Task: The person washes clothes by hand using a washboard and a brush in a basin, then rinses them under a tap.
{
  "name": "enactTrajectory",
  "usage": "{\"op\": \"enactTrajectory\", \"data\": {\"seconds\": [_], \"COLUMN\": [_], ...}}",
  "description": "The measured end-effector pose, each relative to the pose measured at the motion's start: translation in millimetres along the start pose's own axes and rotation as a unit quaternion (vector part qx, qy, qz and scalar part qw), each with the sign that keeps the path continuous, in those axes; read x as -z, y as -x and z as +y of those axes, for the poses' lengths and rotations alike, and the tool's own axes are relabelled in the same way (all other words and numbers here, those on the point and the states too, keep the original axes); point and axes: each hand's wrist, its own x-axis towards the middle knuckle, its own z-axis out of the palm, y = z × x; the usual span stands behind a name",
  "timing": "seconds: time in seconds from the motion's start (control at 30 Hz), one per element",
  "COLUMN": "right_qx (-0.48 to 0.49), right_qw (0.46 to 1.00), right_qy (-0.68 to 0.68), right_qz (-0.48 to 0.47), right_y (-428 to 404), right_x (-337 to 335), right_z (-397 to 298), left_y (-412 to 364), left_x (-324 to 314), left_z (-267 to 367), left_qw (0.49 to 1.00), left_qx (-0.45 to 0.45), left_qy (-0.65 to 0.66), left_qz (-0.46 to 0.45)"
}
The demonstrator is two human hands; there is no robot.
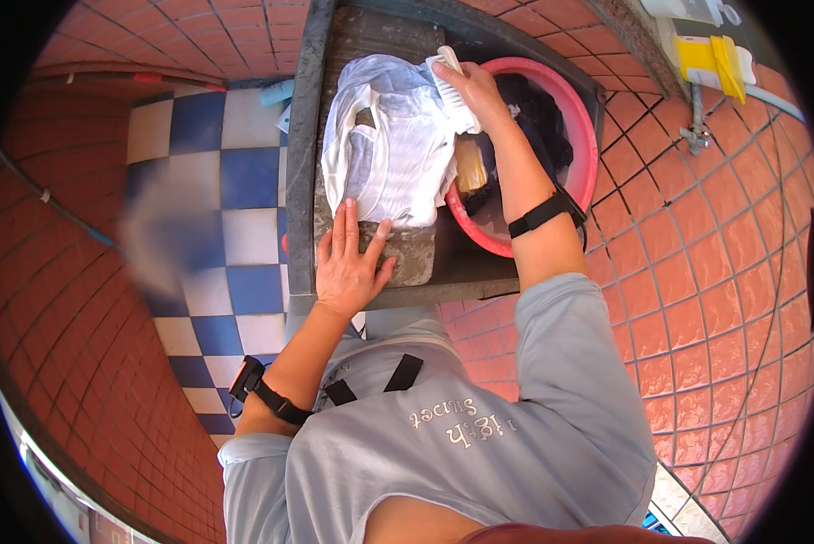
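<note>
A wet white garment (407,156) lies spread on the stone slab (407,258) of a dark sink. My left hand (349,262) rests flat with its fingers apart, the fingertips on the garment's near edge. My right hand (473,92) grips a white scrubbing brush (453,102) at the garment's upper right side; whether the bristles touch the cloth is hard to tell. Just right of the garment, a yellow block that looks like laundry soap (471,166) sits by the rim of a pink basin (587,143). Dark wet clothes (549,122) lie in that basin, partly hidden by my right forearm.
The sink's raised stone edge (301,170) runs along the left. A metal tap (696,136) is on the tiled wall at the right, below a yellow and white container (709,61). A light blue cylindrical thing (277,92) is beside the sink, over the checkered floor (250,177).
</note>
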Motion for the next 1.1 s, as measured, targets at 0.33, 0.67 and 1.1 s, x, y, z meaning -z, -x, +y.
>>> {"op": "enactTrajectory", "data": {"seconds": [0.33, 0.67, 1.1], "right_qx": [-0.034, 0.098, 0.206], "right_qw": [0.997, 0.987, 0.862], "right_qy": [0.05, 0.129, 0.042], "right_qz": [-0.049, -0.012, -0.462], "right_y": [1.7, 36.3, 62.6], "right_x": [-6.5, 39.9, -18.6], "right_z": [1.4, -6.9, -49.9], "left_y": [-1.8, -15.9, -75.0], "left_x": [2.1, 7.1, 54.2], "left_z": [5.4, 13.1, 7.0], "left_qw": [1.0, 0.994, 0.983], "left_qx": [0.022, 0.058, 0.07], "left_qy": [-0.004, 0.026, 0.166], "left_qz": [-0.002, 0.085, 0.042]}}
